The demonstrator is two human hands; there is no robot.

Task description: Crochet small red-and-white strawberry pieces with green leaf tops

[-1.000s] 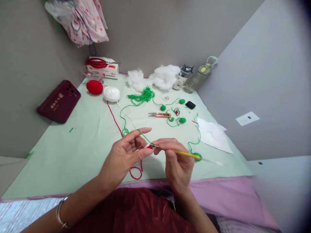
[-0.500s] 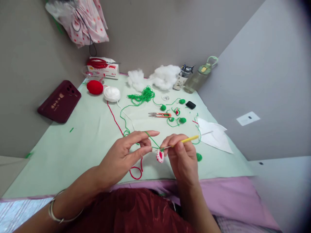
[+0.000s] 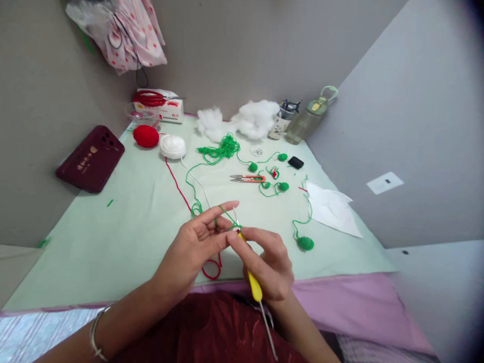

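Observation:
My left hand (image 3: 192,247) is closed at the fingertips on a small crochet piece (image 3: 237,229), most of it hidden behind my fingers. Green yarn (image 3: 227,214) runs over its raised index finger down to the piece. My right hand (image 3: 268,259) grips a crochet hook (image 3: 254,286) by its yellow handle, and its thumb meets the left fingertips. The metal shaft points up past the green stitches, its tip near the left index finger. A second thin metal shaft extends from the handle's lower end toward my lap.
Orange thread snips (image 3: 247,178) lie mid-table among several small green crocheted pieces (image 3: 283,186). A larger green piece (image 3: 306,243) sits right of my hands, near white paper (image 3: 333,209). Red yarn (image 3: 145,136), white yarn (image 3: 173,146), stuffing (image 3: 257,120) and a bottle (image 3: 308,121) stand behind.
My right hand has turned, swinging the hook from nearly level to upright with its handle toward me. Both hands have come together, and the red-and-white piece has gone mostly out of sight.

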